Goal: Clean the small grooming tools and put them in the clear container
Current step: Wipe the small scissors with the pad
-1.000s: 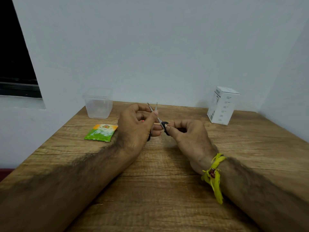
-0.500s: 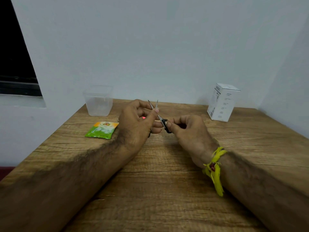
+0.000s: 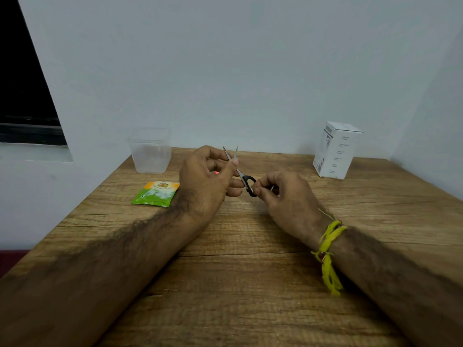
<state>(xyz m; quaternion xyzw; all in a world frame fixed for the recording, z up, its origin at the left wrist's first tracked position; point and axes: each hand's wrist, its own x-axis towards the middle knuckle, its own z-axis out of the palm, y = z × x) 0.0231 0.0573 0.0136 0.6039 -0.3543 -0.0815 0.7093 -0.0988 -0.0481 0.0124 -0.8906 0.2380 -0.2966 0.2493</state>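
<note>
Both the left hand point(image 3: 203, 181) and the right hand point(image 3: 283, 194) grip small scissors point(image 3: 241, 175); the clear container point(image 3: 150, 152) at far left holds nothing visible.

The white cardboard box point(image 3: 337, 151) has small dark print, and the green and orange packet point(image 3: 155, 194) too, but none can be read.

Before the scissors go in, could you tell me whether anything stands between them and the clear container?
Nothing visible does. The scissors are held above the table; the clear container stands open at far left, and the green sachet lies nearer, beside that path.
</note>
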